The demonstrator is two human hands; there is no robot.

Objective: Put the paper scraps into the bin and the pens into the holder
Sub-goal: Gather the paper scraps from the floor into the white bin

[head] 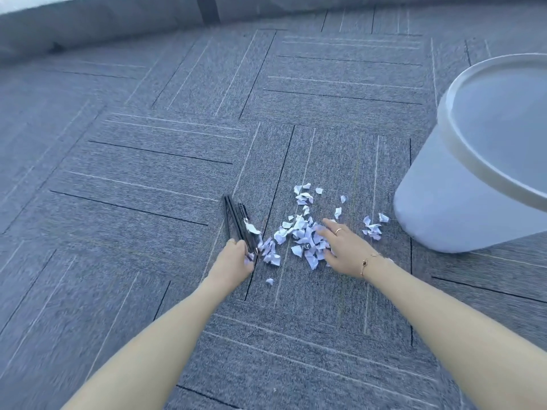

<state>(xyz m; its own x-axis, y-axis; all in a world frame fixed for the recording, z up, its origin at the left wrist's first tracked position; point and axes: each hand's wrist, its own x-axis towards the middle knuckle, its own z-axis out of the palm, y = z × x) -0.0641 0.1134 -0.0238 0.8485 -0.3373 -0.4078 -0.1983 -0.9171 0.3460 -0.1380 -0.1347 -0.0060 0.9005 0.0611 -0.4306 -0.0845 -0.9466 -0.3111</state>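
Your left hand grips the slim black pens near their lower ends; your right hand lies flat on the torn white paper scraps just beside. They look feather-light and floppy: gather them into a pinch.

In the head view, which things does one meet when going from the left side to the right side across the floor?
left hand gripping the pens → main heap of paper scraps → right hand → small cluster of scraps → bin.
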